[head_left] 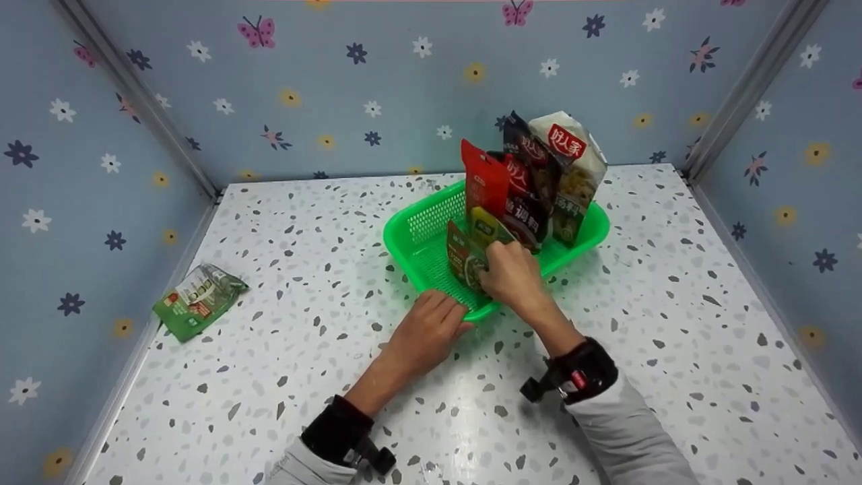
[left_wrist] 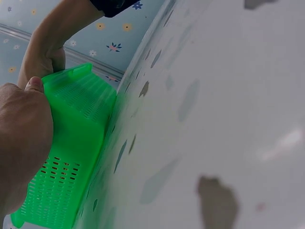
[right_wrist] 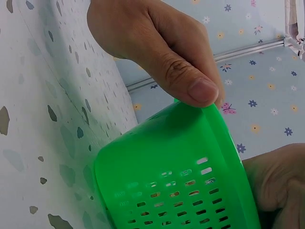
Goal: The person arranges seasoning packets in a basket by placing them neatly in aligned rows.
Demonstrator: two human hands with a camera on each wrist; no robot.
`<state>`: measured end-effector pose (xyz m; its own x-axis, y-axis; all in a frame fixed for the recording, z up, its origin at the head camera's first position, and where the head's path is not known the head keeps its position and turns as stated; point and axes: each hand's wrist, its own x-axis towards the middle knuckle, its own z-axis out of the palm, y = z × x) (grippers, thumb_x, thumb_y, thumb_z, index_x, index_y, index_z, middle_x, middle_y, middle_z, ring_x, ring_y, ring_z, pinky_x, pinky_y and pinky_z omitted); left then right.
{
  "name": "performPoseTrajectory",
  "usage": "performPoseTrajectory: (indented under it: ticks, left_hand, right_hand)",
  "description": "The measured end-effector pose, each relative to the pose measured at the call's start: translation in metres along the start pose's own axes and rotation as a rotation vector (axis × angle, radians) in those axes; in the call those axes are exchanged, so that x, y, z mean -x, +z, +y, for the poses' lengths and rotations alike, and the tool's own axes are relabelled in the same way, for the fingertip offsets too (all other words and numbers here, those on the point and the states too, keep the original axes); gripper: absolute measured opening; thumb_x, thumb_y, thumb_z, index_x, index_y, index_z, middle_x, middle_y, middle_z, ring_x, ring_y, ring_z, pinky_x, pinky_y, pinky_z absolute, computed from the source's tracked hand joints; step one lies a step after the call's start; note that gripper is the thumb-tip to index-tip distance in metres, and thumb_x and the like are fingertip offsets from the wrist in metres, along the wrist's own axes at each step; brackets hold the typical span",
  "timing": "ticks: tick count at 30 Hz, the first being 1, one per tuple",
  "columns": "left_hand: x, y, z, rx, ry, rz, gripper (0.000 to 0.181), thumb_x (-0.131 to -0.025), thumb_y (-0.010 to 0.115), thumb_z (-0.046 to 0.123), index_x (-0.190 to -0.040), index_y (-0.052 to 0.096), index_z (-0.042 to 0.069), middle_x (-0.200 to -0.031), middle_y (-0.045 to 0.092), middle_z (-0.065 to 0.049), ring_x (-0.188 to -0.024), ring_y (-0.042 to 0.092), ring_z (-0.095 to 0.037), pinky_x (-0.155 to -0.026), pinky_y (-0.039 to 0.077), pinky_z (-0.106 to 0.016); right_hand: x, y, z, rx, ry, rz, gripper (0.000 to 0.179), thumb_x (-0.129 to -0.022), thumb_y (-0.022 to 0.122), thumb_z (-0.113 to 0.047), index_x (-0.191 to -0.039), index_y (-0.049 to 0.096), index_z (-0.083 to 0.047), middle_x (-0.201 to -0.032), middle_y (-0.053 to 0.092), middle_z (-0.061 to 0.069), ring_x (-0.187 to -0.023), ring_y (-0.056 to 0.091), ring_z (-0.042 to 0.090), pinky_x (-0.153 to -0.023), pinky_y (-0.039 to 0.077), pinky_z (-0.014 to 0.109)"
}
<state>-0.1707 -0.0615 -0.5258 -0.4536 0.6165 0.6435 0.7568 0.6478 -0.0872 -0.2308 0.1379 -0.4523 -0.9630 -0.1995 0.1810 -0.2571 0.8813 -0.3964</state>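
A green plastic basket (head_left: 421, 259) stands on the table with several seasoning packets in it. My left hand (head_left: 431, 330) grips its near rim, fingers over the edge; in the right wrist view the left thumb (right_wrist: 202, 90) lies on the rim. My right hand (head_left: 515, 276) reaches inside the basket and pinches a small green seasoning packet (head_left: 460, 252), its fingertips partly hidden. Just behind that packet is a yellow-green packet (head_left: 485, 225). Farther back stand a red packet (head_left: 485, 182), a dark packet (head_left: 528, 219) and a white packet (head_left: 572, 172), leaning upright.
A green packet (head_left: 201, 302) lies flat on the speckled table (head_left: 303, 269) at the left, beside the side wall. Flower-patterned walls (head_left: 370, 87) enclose the table at the back and on both sides. The basket is near the back wall.
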Motion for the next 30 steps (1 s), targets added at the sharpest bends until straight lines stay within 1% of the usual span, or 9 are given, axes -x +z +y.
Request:
performPoseTrajectory:
  ticks: [4,10,13,17,20,23,25,27,30]
  left_hand:
    - [0.000,0.000,0.000,0.005,-0.004,0.001,0.025,-0.099,0.087,0.027,-0.107,0.072,0.008,-0.097,0.074,-0.004,-0.094,0.064,-0.022,-0.094,0.053,-0.037]
    - [-0.002,0.000,0.000,0.002,0.003,0.011,0.025,-0.098,0.087,0.028,-0.106,0.072,0.009,-0.097,0.073,-0.004,-0.093,0.064,-0.022,-0.093,0.053,-0.037]
    - [-0.002,0.000,0.000,-0.001,0.010,0.020,0.026,-0.098,0.087,0.027,-0.105,0.072,0.008,-0.096,0.073,-0.004,-0.093,0.063,-0.022,-0.093,0.053,-0.037]
    - [-0.002,0.001,0.000,-0.005,0.013,0.018,0.025,-0.099,0.087,0.027,-0.105,0.072,0.008,-0.096,0.073,-0.004,-0.093,0.064,-0.022,-0.093,0.053,-0.037]
    - [-0.001,0.001,-0.001,0.000,0.006,0.011,0.025,-0.099,0.086,0.027,-0.106,0.072,0.008,-0.096,0.073,-0.004,-0.093,0.064,-0.022,-0.093,0.053,-0.037]
    - [-0.001,0.000,0.000,0.007,-0.003,0.007,0.025,-0.099,0.086,0.028,-0.106,0.071,0.009,-0.097,0.073,-0.003,-0.093,0.064,-0.022,-0.093,0.053,-0.037]
    - [-0.001,0.000,0.000,0.012,-0.007,0.004,0.025,-0.099,0.085,0.029,-0.106,0.071,0.009,-0.097,0.073,-0.003,-0.094,0.064,-0.022,-0.094,0.053,-0.037]
    - [-0.001,-0.001,0.001,0.011,-0.010,-0.001,0.025,-0.100,0.085,0.029,-0.106,0.071,0.009,-0.097,0.073,-0.003,-0.094,0.064,-0.021,-0.094,0.053,-0.037]
    - [-0.001,-0.001,0.001,0.009,-0.012,-0.009,0.025,-0.100,0.085,0.030,-0.107,0.072,0.010,-0.098,0.073,-0.003,-0.095,0.064,-0.021,-0.095,0.054,-0.037]
  right_hand:
    - [-0.004,0.002,-0.002,0.008,-0.024,0.030,0.056,-0.100,0.079,-0.009,-0.070,0.033,-0.019,-0.062,0.031,-0.002,-0.056,0.044,0.021,-0.053,0.033,0.037]
    - [-0.009,0.005,-0.002,0.048,-0.041,0.053,0.053,-0.101,0.065,0.004,-0.070,0.029,-0.020,-0.061,0.025,-0.003,-0.054,0.033,0.019,-0.052,0.025,0.037]
    - [-0.011,0.008,-0.001,0.102,-0.052,0.074,0.053,-0.102,0.063,0.005,-0.068,0.031,-0.020,-0.058,0.031,0.001,-0.050,0.042,0.023,-0.051,0.027,0.037]
    - [-0.012,0.012,0.000,0.153,-0.063,0.100,0.051,-0.102,0.065,0.004,-0.067,0.035,-0.018,-0.057,0.050,0.013,-0.051,0.062,0.037,-0.049,0.031,0.039]
    - [-0.012,0.012,0.000,0.158,-0.062,0.086,0.051,-0.102,0.065,0.004,-0.068,0.035,-0.018,-0.057,0.049,0.013,-0.051,0.059,0.036,-0.050,0.030,0.040]
    - [-0.012,0.010,-0.001,0.165,-0.054,0.056,0.050,-0.103,0.064,0.004,-0.069,0.035,-0.018,-0.058,0.040,0.007,-0.050,0.053,0.030,-0.051,0.029,0.039]
    - [-0.011,0.009,-0.001,0.170,-0.049,0.042,0.046,-0.103,0.065,0.003,-0.068,0.041,-0.015,-0.058,0.048,0.011,-0.052,0.057,0.033,-0.050,0.031,0.039]
    - [-0.011,0.009,-0.002,0.175,-0.046,0.037,0.038,-0.104,0.068,0.001,-0.071,0.053,-0.010,-0.064,0.060,0.018,-0.057,0.066,0.039,-0.049,0.038,0.042]
    - [-0.010,0.010,-0.002,0.179,-0.039,0.027,0.019,-0.103,0.073,-0.002,-0.084,0.070,-0.001,-0.079,0.073,0.026,-0.068,0.073,0.046,-0.052,0.052,0.050]
